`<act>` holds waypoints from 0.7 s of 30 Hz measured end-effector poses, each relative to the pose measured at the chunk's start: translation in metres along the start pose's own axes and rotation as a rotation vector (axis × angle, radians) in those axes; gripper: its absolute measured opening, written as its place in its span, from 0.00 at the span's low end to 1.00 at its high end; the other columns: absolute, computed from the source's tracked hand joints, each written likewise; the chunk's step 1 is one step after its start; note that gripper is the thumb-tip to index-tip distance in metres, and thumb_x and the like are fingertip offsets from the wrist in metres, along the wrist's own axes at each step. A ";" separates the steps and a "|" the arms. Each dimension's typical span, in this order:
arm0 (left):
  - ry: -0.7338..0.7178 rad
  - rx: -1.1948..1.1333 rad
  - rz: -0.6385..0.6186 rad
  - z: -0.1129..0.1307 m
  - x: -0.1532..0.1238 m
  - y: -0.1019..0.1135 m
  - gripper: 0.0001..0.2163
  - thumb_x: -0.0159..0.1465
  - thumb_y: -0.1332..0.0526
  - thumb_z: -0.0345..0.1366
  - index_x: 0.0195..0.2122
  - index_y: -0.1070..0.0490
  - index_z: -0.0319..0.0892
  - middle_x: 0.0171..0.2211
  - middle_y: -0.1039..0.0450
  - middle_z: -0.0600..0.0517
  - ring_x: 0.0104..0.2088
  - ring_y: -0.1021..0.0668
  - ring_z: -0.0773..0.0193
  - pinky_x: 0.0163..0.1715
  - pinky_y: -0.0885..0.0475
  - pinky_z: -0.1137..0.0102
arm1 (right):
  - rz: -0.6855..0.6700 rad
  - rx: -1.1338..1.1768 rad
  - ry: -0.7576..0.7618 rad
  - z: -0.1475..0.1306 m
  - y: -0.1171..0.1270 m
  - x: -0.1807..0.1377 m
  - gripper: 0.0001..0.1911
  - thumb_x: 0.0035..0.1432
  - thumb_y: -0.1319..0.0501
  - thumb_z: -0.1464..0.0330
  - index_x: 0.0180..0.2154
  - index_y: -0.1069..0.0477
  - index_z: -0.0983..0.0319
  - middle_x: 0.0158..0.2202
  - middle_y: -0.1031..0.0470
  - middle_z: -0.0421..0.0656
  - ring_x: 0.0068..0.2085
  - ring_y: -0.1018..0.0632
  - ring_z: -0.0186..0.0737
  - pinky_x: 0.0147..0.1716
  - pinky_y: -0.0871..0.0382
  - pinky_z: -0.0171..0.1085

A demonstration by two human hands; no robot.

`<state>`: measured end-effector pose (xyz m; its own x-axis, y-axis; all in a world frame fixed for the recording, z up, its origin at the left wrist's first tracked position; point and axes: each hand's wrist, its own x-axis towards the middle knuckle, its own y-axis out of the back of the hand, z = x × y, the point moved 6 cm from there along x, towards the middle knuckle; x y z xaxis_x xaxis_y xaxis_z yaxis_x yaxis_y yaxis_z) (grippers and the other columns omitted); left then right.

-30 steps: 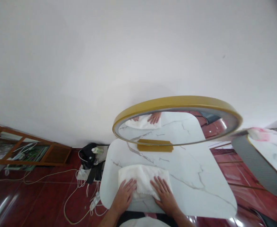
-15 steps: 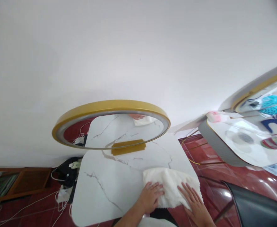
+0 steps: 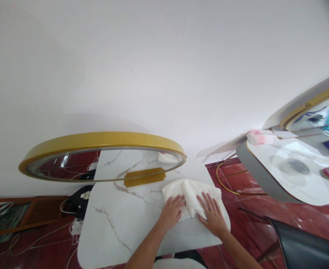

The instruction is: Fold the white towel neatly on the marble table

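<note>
white towel at the right end of the marbled worktop

the left hand and right hand lie flat on the towel, fingers spread; their undersides, and the cloth beneath, are hidden. between them the towel rises in a ridge (its layers are impossible to count). a gold-framed mirror, seen at a steep slant, covers part of the worktop's back. a second mirror is cut off at far right, as is a black chair; the round thing on the neighbouring worktop is too blurred to name.
</note>
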<state>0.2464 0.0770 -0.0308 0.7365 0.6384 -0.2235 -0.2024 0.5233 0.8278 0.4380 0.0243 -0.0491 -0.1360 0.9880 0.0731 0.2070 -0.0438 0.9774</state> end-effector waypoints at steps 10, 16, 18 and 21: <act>0.086 0.086 0.029 -0.030 0.071 0.029 0.27 0.61 0.51 0.29 0.62 0.51 0.48 0.64 0.52 0.55 0.64 0.48 0.61 0.60 0.48 0.56 | -0.034 -0.009 -0.106 0.013 0.006 0.090 0.34 0.60 0.51 0.56 0.64 0.61 0.55 0.67 0.66 0.40 0.65 0.56 0.50 0.61 0.64 0.51; 0.143 0.088 0.030 -0.039 0.094 0.041 0.29 0.60 0.52 0.26 0.63 0.53 0.47 0.65 0.53 0.54 0.64 0.49 0.59 0.60 0.49 0.53 | -0.054 -0.021 -0.168 0.017 0.004 0.118 0.33 0.61 0.53 0.56 0.64 0.61 0.54 0.67 0.68 0.39 0.65 0.59 0.48 0.61 0.66 0.50; 0.174 0.074 0.031 -0.039 0.094 0.039 0.30 0.59 0.53 0.25 0.63 0.54 0.46 0.65 0.53 0.54 0.64 0.50 0.59 0.60 0.50 0.53 | -0.052 -0.019 -0.192 0.016 0.003 0.118 0.33 0.61 0.53 0.57 0.64 0.61 0.54 0.67 0.68 0.38 0.65 0.59 0.48 0.61 0.66 0.50; 0.213 0.054 0.058 -0.032 0.086 0.032 0.32 0.57 0.53 0.24 0.64 0.55 0.46 0.65 0.55 0.55 0.65 0.52 0.58 0.61 0.52 0.52 | -0.021 -0.006 -0.214 0.013 0.004 0.110 0.33 0.61 0.52 0.58 0.64 0.63 0.54 0.67 0.67 0.37 0.65 0.58 0.47 0.61 0.64 0.50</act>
<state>0.2824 0.1667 -0.0396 0.5706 0.7742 -0.2740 -0.2012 0.4553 0.8673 0.4359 0.1350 -0.0398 0.0690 0.9976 0.0093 0.2008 -0.0230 0.9794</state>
